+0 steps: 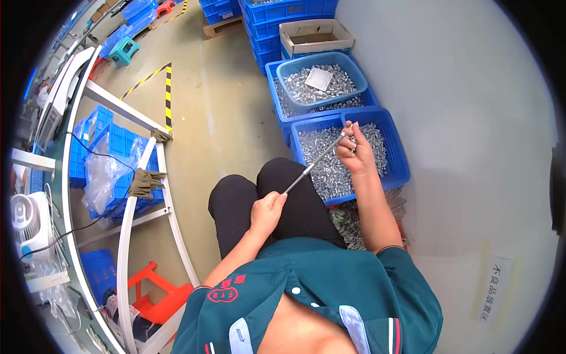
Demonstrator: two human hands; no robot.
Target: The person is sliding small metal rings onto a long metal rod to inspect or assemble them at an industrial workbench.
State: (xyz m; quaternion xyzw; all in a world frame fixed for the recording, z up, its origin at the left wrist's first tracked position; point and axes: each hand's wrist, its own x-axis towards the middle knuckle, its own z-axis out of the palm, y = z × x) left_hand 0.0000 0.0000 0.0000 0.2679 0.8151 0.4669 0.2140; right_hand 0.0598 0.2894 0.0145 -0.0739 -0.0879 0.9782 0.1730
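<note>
A thin grey metal rod (315,163) slants up to the right across my lap, over the front of a blue basket. My left hand (268,213) is closed round its lower end, above my knees. At the upper end, the fingers of my right hand (357,150) are closed round the tip, where a small shiny piece shows. Whether that piece is separate from the rod, I cannot tell. Below my right hand is the blue basket (403,154), full of small silvery metal fittings (324,180).
Behind it, a light-blue tub (282,69) of similar fittings rests on another blue crate (284,126). Thin metal rods (349,229) lie beneath the near basket. A white wall (466,147) runs along the right. A white-framed bench (127,253) and a red stool (156,289) stand left.
</note>
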